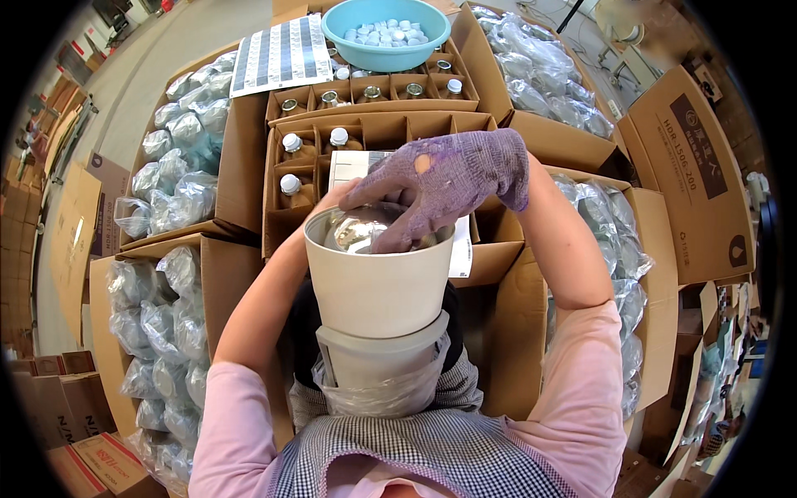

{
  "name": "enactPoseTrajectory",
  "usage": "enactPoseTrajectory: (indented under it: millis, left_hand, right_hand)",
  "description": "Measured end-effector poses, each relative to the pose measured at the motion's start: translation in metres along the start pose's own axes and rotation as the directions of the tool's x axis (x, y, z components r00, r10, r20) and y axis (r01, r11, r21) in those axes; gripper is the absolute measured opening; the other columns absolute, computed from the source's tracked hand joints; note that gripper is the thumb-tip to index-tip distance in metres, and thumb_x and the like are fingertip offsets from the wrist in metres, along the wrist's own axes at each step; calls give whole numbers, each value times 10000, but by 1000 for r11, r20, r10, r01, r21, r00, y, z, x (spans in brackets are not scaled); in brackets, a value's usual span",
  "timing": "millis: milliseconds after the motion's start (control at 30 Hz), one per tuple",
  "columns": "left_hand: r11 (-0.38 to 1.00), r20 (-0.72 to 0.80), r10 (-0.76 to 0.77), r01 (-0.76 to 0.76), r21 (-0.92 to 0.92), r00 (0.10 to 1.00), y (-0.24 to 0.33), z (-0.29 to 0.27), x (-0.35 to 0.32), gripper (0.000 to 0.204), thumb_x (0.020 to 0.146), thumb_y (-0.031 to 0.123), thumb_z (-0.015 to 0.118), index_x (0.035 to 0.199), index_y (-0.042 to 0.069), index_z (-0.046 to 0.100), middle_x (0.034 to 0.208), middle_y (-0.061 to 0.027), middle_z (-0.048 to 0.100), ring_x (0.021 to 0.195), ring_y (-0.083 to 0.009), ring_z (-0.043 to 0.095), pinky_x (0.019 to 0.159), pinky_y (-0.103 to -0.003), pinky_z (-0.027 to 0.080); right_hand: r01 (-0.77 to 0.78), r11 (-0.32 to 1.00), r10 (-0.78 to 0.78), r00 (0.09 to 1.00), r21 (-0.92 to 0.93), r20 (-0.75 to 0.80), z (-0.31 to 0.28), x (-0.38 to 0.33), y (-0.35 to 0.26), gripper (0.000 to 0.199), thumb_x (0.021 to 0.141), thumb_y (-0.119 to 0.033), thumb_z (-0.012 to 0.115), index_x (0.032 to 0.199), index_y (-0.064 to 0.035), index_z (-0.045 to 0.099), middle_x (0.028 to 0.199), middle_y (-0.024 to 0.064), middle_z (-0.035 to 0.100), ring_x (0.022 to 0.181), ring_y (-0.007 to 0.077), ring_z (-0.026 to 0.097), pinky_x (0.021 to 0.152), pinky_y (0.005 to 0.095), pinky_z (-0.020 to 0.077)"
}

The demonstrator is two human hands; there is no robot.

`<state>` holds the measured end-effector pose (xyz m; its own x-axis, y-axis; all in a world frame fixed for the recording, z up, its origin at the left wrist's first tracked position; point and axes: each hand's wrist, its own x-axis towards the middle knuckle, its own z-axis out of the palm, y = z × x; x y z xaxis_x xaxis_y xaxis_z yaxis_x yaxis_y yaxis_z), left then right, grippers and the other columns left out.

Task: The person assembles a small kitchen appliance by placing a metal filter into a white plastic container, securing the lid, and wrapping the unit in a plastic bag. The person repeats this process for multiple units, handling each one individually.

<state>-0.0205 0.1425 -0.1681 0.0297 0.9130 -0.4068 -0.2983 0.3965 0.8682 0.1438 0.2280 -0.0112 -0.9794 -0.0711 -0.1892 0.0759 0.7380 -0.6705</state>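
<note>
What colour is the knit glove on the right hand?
The knit glove is mottled greyish purple; best seen in head view.

A white pot (pixel 378 286) is reached into by the gloved right hand (pixel 394 212); the left hand (pixel 339 196), partly hidden, is held beside its rim; capped bottles (pixel 297 192) are stood beyond; farther off, caps (pixel 390 35) are heaped in a blue basin (pixel 386 57).

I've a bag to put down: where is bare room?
Bare grey floor shows beyond the packed upper-left carton. Cardboard cells between the gloved right hand and rear bottle carton look unfilled. Crowded: white bucket, blue cap basin.
</note>
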Motion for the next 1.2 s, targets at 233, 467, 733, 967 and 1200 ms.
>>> enactPoseTrajectory:
  millis: [233,467,733,967,1200]
  left_hand:
    - [789,-8,-30,28,614,1000,-55,13,66,642,976,518,415,1329,-17,453,1207,-189,599,1043,-298,643,899,-405,551]
    - [758,2,-4,2,653,1000,-61,11,70,602,978,467,427,1342,-13,441,1228,-189,587,1061,-297,635,908,-407,548]
    - [727,5,24,-21,687,1000,-69,9,62,561,981,408,440,1356,-9,428,1251,-189,573,1082,-297,626,919,-410,545]
    - [796,2,-4,2,605,1000,-57,-6,67,530,984,357,451,1369,-5,416,1271,-188,561,1099,-297,618,928,-412,542]
    - [976,56,15,-27,218,998,-41,-24,70,504,986,306,463,1381,-2,404,1291,-188,549,1117,-296,609,937,-414,539]
  right_hand:
    - [-289,938,296,955,-189,9,-1,2,-23,616,817,-533,654,1144,-11,631,883,184,671,847,322,656,767,370,528]
    - [-45,999,46,997,-18,65,-2,-5,8,640,797,-508,697,1254,-68,612,1009,146,690,867,226,665,787,330,527]
    - [-12,981,11,1000,-193,-7,8,10,-16,549,839,-470,648,1168,-31,619,953,146,683,843,271,664,757,345,528]
    - [-194,921,212,977,-337,15,10,35,-40,604,863,-591,530,911,-1,654,852,194,666,821,321,661,762,394,526]
    - [44,916,-60,998,-400,-27,11,12,-17,558,874,-536,574,1052,-14,655,980,180,666,888,299,655,800,361,526]
